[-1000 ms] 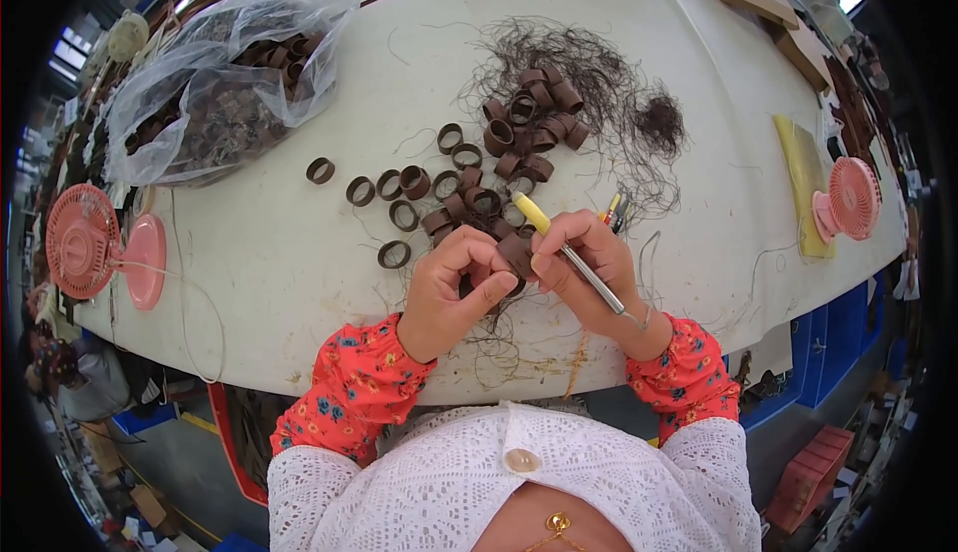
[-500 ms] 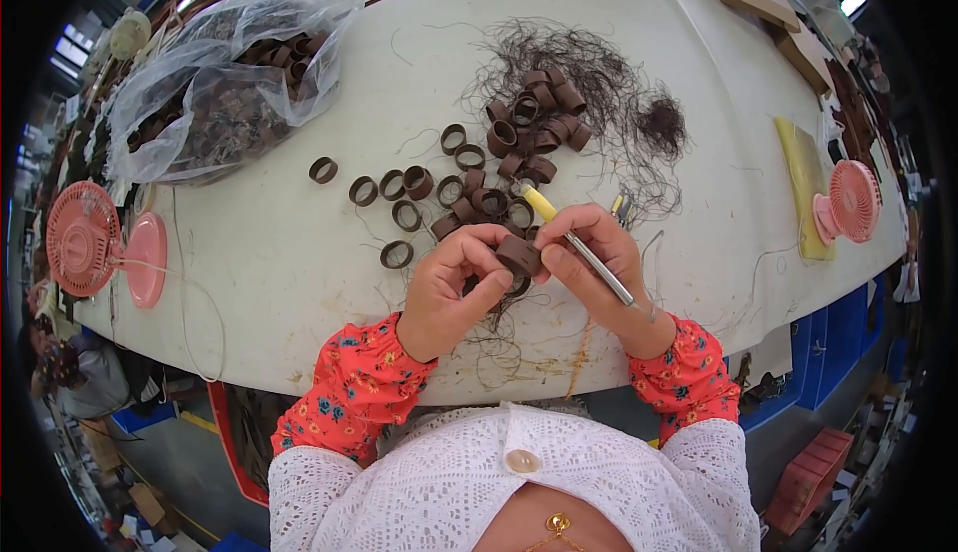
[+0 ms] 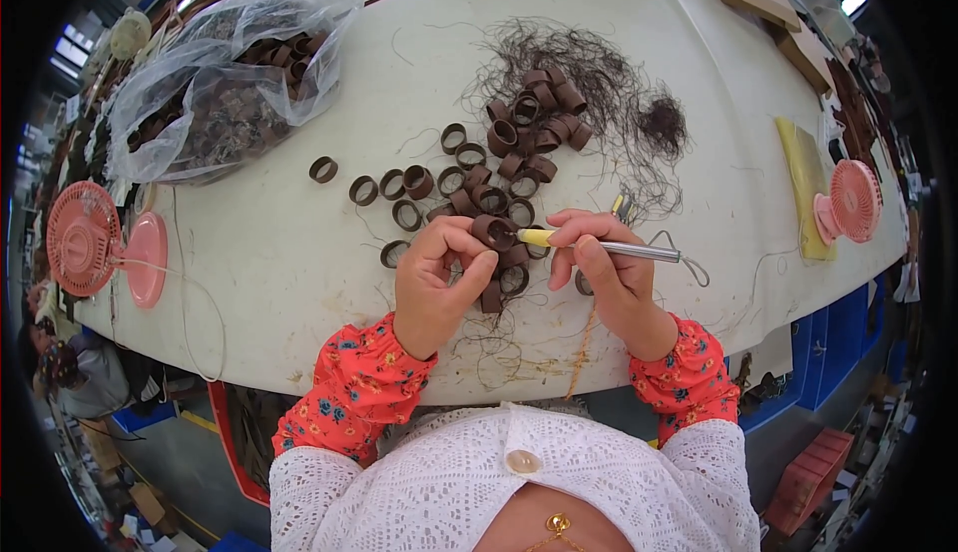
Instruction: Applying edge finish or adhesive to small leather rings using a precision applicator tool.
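Note:
Between the thumb and fingers of my left hand [image 3: 439,271] is a small brown ring-shaped loop [image 3: 486,234], its opening tilted toward the right. My right hand [image 3: 609,268] is closed on a pen-like tool [image 3: 639,251] with a silver shaft, a yellow front part and a thin wire loop at its rear. The tool's yellow end points left, its thin tip at the opening of the held loop. Just beyond and below my hands lies a pile of similar brown loops [image 3: 502,138]. Some stand apart to the left, one brown loop [image 3: 322,170] farthest out.
Dark thread scraps [image 3: 599,73] spread behind the pile on the white table [image 3: 728,173]. A clear plastic bag [image 3: 230,83] of loops is at far left. Pink fans [image 3: 84,240] stand at both sides, with a yellow pad [image 3: 801,188] at right. Another tool [image 3: 623,203] lies beyond my right hand.
My right hand has let go of the loop's edge and swung the tool level, bringing its tip to the loop's opening. The loop has turned and shifted slightly left in my left hand.

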The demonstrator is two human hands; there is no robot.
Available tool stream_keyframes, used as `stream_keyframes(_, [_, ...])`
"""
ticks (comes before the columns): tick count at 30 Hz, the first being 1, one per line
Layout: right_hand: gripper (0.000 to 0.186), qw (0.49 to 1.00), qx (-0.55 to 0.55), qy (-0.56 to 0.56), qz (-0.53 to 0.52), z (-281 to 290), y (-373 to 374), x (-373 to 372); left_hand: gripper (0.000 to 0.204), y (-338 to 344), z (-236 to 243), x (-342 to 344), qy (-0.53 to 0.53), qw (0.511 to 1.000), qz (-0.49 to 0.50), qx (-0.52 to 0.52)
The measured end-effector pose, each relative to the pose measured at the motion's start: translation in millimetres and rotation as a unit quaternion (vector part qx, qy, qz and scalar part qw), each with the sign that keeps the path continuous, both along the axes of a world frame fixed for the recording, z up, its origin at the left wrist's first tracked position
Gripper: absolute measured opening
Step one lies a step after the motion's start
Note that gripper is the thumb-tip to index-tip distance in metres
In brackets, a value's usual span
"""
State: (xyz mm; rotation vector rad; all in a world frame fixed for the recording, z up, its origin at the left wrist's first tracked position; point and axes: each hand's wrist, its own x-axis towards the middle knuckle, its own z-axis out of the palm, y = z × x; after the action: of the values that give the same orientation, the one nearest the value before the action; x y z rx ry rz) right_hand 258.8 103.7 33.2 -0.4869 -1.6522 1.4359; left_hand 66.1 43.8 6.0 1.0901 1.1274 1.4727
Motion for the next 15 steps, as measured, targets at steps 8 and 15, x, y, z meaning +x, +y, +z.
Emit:
stream_keyframes(8, [0.023, 1.0, -0.024, -0.002, -0.009, -0.9, -2.8, -1.2, 0.01, -0.9, 1.9, 0.9, 0.022, 1.0, -0.004, 0.016])
stream_keyframes(15, [0.024, 0.998, -0.032, -0.044, -0.007, 1.6, -3.3, 1.0, 0.01, -0.9, -0.7, -0.2, 0.005, 1.0, -0.004, 0.018])
